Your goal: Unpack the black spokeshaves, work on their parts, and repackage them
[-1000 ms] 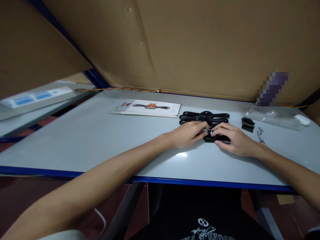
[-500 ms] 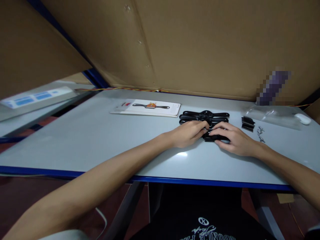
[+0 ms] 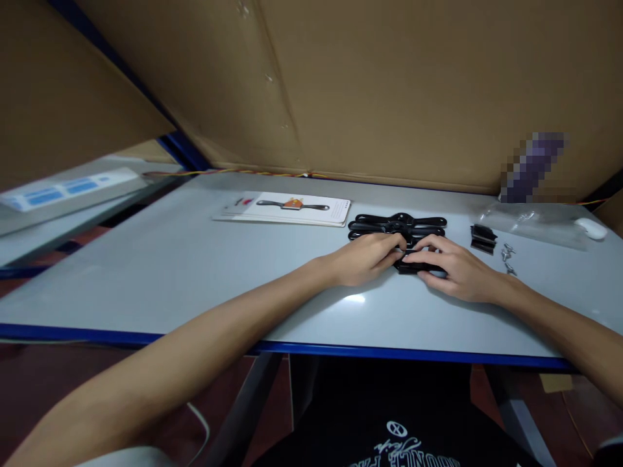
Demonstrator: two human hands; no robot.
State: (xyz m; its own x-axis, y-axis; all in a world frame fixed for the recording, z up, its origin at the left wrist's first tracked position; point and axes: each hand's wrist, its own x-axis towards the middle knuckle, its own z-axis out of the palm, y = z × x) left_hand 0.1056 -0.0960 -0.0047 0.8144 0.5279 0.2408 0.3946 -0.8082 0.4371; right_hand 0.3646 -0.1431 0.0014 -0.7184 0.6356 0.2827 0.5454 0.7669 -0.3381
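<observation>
Both hands work on the nearest black spokeshave [image 3: 409, 268], which lies on the grey table right of its middle. My left hand [image 3: 370, 258] is closed, fingertips pinched on its middle part and covering its left handle. My right hand [image 3: 456, 267] grips it from the other side, with fingers over the right handle and thumb along the near edge. Just beyond lie several more black spokeshaves [image 3: 428, 222] side by side. Small parts between the fingertips are hidden. Right of my right hand are a stack of dark flat blades [image 3: 483, 239] and several small silver screws [image 3: 507, 259].
Printed cards [image 3: 292, 209] showing a spokeshave lie at the back left of the tools. A clear plastic bag [image 3: 535, 224] and a white computer mouse [image 3: 590, 228] sit at the back right. A cardboard wall [image 3: 389, 97] closes off the far side; a blue edge [image 3: 341, 350] runs along the front.
My right fingers have shifted slightly left over the middle of the spokeshave. My left hand stays in nearly the same place.
</observation>
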